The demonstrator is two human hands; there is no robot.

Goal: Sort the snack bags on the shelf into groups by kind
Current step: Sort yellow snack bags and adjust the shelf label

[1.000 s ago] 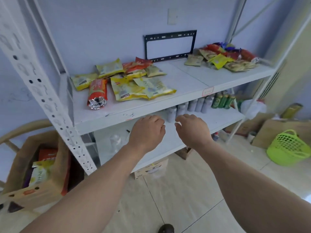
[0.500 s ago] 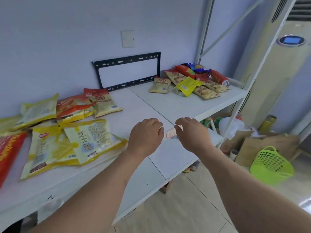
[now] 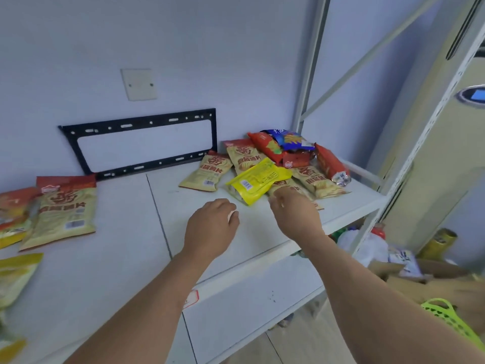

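A mixed pile of snack bags lies at the right end of the white shelf [image 3: 262,240]: a bright yellow bag [image 3: 258,179] on top of tan chip bags [image 3: 207,173], red bags [image 3: 329,162] and a blue bag [image 3: 291,140] behind. My right hand [image 3: 294,211] hovers over the pile's front edge, fingers curled down and touching a tan bag just right of the yellow one; no grip shows. My left hand [image 3: 212,227] floats loosely curled above bare shelf, holding nothing. Another tan chip bag [image 3: 63,214] and yellow bags [image 3: 15,274] lie at the left.
A black metal bracket frame [image 3: 141,143] leans on the wall behind the shelf. White slotted uprights [image 3: 309,82] stand at the right end. Below right are a green basket [image 3: 451,321], cardboard, bottles and a tall beige air conditioner [image 3: 446,127].
The view has moved right and closer to the right-hand pile. Both hands have reached forward over the shelf, the right one arriving at the pile's front.
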